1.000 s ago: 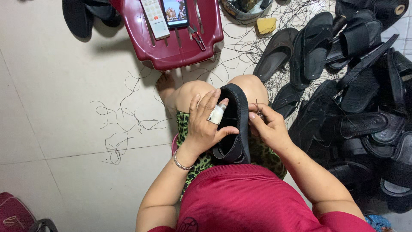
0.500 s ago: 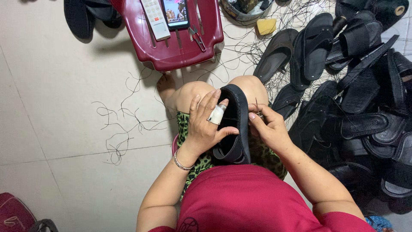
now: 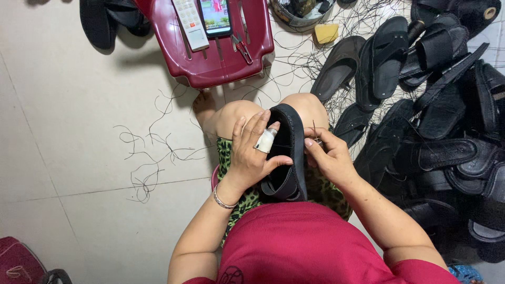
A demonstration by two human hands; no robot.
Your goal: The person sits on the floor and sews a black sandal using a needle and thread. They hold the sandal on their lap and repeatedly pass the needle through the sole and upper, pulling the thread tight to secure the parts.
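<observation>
**Kid:** What is in the hands?

**Friend:** A black sandal (image 3: 288, 152). It looks smooth and rubbery, with a long curved sole. It sits on its edge on the person's lap, between the knees.

**Kid:** How do the hands hold it?

**Friend:** The left hand (image 3: 251, 155) wraps round the sandal's side. One finger has a white wrap (image 3: 265, 140) on it. The right hand (image 3: 329, 158) is pinched shut on a thin needle (image 3: 314, 131) at the sandal's other edge.

**Kid:** What is that red thing?

**Friend:** A shiny plastic red stool (image 3: 210, 66), upside down like a tray. Inside lie a white remote (image 3: 188, 23), a phone (image 3: 215, 16) with a lit screen and small pliers (image 3: 242, 47).

**Kid:** And on the floor?

**Friend:** Thin black threads (image 3: 152, 152) curl on the pale tiles. A big heap of black sandals (image 3: 431, 105) lies on the right. A yellow sponge (image 3: 326, 33) sits near a round bowl (image 3: 300, 13); I cannot tell what is in the bowl.
</observation>
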